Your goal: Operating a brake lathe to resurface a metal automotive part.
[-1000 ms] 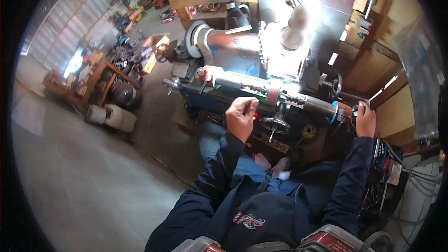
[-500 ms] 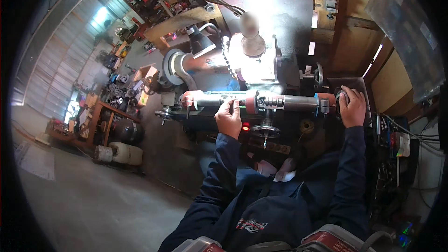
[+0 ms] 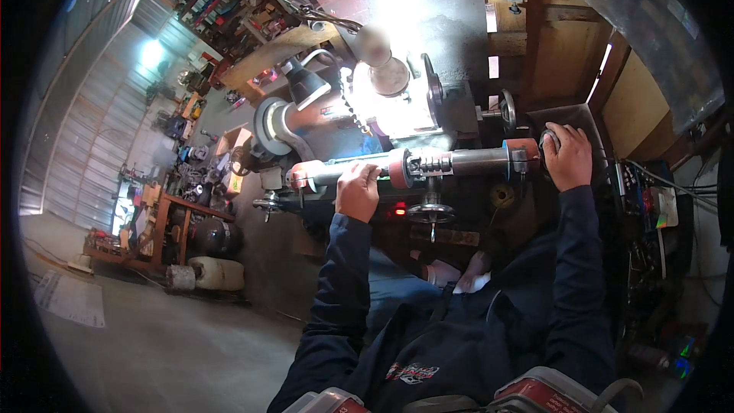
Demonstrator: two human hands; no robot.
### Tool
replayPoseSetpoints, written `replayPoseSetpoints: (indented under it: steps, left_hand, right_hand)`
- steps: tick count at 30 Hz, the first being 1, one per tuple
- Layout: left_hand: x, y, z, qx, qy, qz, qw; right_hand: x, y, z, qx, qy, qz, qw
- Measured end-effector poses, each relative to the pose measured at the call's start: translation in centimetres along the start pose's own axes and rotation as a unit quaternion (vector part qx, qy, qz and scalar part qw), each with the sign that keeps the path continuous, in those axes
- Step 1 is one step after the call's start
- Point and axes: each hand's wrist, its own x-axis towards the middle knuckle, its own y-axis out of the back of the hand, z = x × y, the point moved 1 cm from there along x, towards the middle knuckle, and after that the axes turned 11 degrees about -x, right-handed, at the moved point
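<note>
A long steel cylindrical bar [image 3: 478, 160] with orange-red collars lies across the front of a bench machine. My left hand [image 3: 357, 193] is at its left half, between the left collar [image 3: 307, 175] and the middle collar [image 3: 399, 168]. Thumb and fingers are pinched together there; whatever lies between them is too small to make out. My right hand [image 3: 568, 157] curls over a dark round knob [image 3: 547, 145] beyond the right collar [image 3: 521, 159]. Coiled or ribbed metal parts [image 3: 430, 162] show in a gap just right of the middle collar.
Below the bar sits a metal handwheel [image 3: 430, 213]; another handwheel [image 3: 508, 110] stands behind, toward the right. A black lamp [image 3: 306, 84] and a brightly lit machine head [image 3: 397, 103] rise behind. Tools and cables crowd the right side. A pale canister [image 3: 216, 273] stands on the left floor.
The whole view has shifted, so machine and hands appear farther left and the bar slopes slightly. Relative to the bar, both hands keep nearly the same places.
</note>
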Motion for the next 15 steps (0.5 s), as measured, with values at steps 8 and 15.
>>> replayPoseSetpoints:
  steps: [8, 15]
  left_hand:
    - [-0.6, -1.0, 0.8, 0.016, 0.003, 0.064, 0.998]
    - [-3.7, -2.9, 0.7, -0.156, 0.099, 0.162, 0.969]
  right_hand:
    - [2.2, 0.5, -2.0, -0.151, -0.027, -0.137, 0.979]
    - [-0.3, 0.3, -2.0, -0.117, -0.053, -0.020, 0.992]
